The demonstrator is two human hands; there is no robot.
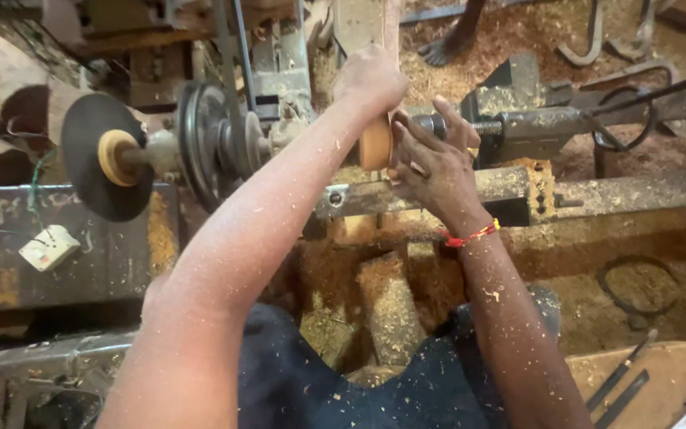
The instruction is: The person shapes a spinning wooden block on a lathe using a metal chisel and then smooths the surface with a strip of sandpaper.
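While the head camera looks down over a sawdust-covered wood lathe, both hands meet at a small round wooden workpiece (375, 144) sitting between the headstock side and the tailstock (518, 119). The left hand (369, 79) comes in from above and is curled down over the top of that tan disc-shaped piece, fingers closed around it as far as I can see, though the fingertips are hidden behind the wood. The right hand (434, 163) is half open, fingers spread and pressed against the right face of the piece, right where the threaded tailstock spindle (446, 125) points at it; I can't tell if it's actually pinching anything. A red thread bracelet (472, 234) sits on the right wrist. Off to the left there's a dark round sanding disc (97, 159) with a tan hub on the shaft, then a grooved belt pulley (208, 139) with a belt running up out of frame. A small white switch box (48, 248) on a green wire lies on the rusty metal bed at left. Both forearms are dusted with wood chips, and sawdust is piled all under the lathe bed (613, 195). Someone else's bare foot (446, 49) shows at the top, well apart from the hands. A couple of flat metal tools (617, 381) lie on the board at bottom right.
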